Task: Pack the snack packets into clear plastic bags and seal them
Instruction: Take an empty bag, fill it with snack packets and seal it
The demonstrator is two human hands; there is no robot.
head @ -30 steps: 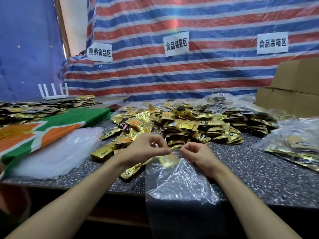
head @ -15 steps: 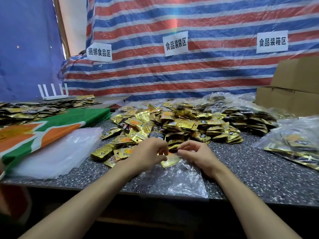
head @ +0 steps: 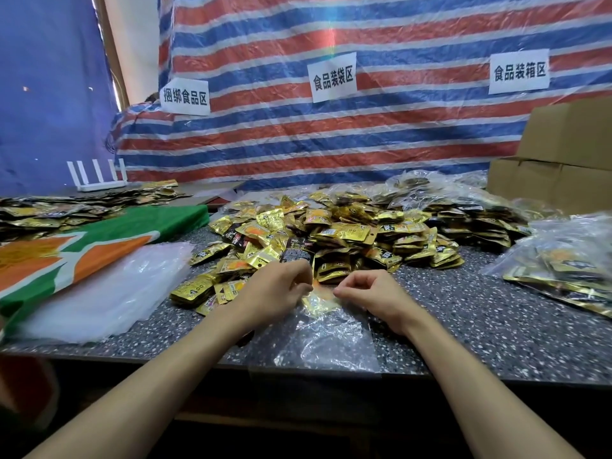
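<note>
The bag [head: 326, 339], clear and crinkled, lies flat on the table [head: 480, 329] at its near edge, directly in front of the person, mouth facing away. The left hand [head: 275, 289] sits at the left corner of the mouth, fingers curled, thumb and forefinger pinching the plastic. The right hand [head: 371, 296] sits at the right corner, fingers likewise curled, fingertips pinching the opposite edge. Both wrists rest low over the table. One gold packet [head: 316, 301] shows through the plastic just inside the mouth, between the two hands; whether more packets lie under it cannot be told. The pile [head: 334, 231] of loose gold-and-black packets covers the table centre just beyond the hands, its near edge touching the left hand's knuckles. A stack of empty sleeves [head: 99, 293] lies flat to the left, partly over a green-and-orange sheet [head: 109, 238]. More packets [head: 59, 210] are spread at far left, behind them a white router [head: 96, 178]. Filled bags [head: 563, 260] lie at the right edge of the table, and others [head: 430, 190] behind the pile. Cartons [head: 569, 150] stand stacked at far right. A striped tarp [head: 331, 140] with three paper signs [head: 332, 77] hangs behind the table.
</note>
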